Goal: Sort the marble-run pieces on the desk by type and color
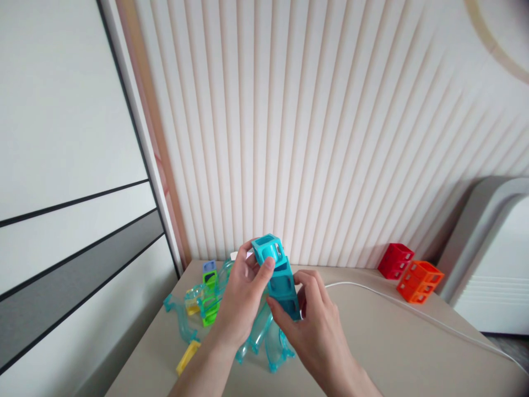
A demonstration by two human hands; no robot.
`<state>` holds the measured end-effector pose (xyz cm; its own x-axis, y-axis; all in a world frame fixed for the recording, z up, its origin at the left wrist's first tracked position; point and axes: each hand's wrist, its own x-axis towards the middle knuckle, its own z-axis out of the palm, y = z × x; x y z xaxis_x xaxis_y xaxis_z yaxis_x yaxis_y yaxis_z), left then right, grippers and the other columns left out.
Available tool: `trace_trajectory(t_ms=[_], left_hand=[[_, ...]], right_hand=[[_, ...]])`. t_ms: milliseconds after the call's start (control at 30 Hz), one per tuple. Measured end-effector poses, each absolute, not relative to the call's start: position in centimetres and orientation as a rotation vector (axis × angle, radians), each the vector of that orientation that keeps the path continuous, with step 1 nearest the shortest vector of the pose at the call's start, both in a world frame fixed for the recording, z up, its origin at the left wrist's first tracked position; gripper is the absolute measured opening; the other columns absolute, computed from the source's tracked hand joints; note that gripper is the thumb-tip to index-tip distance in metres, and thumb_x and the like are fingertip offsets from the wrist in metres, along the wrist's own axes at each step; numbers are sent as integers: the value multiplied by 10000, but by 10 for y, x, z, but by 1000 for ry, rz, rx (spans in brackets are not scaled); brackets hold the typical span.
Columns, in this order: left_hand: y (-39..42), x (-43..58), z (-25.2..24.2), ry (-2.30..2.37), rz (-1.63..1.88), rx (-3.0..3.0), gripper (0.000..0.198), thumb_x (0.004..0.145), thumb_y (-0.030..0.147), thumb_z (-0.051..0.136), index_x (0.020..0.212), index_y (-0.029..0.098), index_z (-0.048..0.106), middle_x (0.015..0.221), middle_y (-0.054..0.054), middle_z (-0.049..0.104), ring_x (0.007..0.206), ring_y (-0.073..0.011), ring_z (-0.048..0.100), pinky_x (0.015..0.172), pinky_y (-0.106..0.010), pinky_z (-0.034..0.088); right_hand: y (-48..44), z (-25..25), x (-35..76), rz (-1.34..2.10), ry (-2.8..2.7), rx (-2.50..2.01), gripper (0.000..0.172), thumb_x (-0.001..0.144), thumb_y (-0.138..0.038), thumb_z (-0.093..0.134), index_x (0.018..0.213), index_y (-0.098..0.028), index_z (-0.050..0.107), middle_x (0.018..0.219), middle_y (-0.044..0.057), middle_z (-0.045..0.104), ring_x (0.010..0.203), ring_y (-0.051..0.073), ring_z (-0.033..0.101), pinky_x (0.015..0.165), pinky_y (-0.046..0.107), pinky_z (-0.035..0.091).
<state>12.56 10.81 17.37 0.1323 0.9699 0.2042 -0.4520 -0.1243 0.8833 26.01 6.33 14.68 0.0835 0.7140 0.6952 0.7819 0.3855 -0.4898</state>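
Note:
Above the table, my left hand (247,284) is closed around a teal, open-sided toy block (268,249), its thumb pressed on the near face. Against that block's lower side sits a teal stack of blocks (283,289), tilted, which my right hand (311,310) grips near its bottom end. The two pieces touch at a slight angle; whether they are joined I cannot tell. Below and behind my hands lie clear teal tube pieces (278,344), partly hidden by my forearms.
On the left of the table (372,342) are a curved clear tube (182,318), green blocks (210,314), a yellow block (188,357) and a blue block (209,266). At right stand red blocks (395,261) and orange blocks (419,282), near a white cable (397,300). A ribbed wall closes the back.

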Motion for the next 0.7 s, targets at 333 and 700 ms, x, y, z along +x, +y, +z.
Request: trace_trajectory(t_ms=[333, 700], left_hand=[[99, 121, 172, 801, 1162, 1399, 522, 900, 491, 691, 1354, 255, 588, 1229, -67, 709, 1177, -277, 640, 1072, -394, 461], [97, 129, 162, 863, 1237, 1584, 467, 956, 423, 614, 1403, 289, 593, 1387, -55, 652, 1414, -302, 484, 1210, -435, 320]], right_hand=[[52, 165, 264, 704, -1542, -1152, 268, 919, -470, 636, 886, -217, 554, 694, -25, 580, 576, 115, 534, 515, 211, 453], [59, 174, 289, 532, -1467, -1138, 555, 932, -475, 662, 1401, -191, 575, 1123, 116, 740, 901, 215, 716, 753, 316, 612]])
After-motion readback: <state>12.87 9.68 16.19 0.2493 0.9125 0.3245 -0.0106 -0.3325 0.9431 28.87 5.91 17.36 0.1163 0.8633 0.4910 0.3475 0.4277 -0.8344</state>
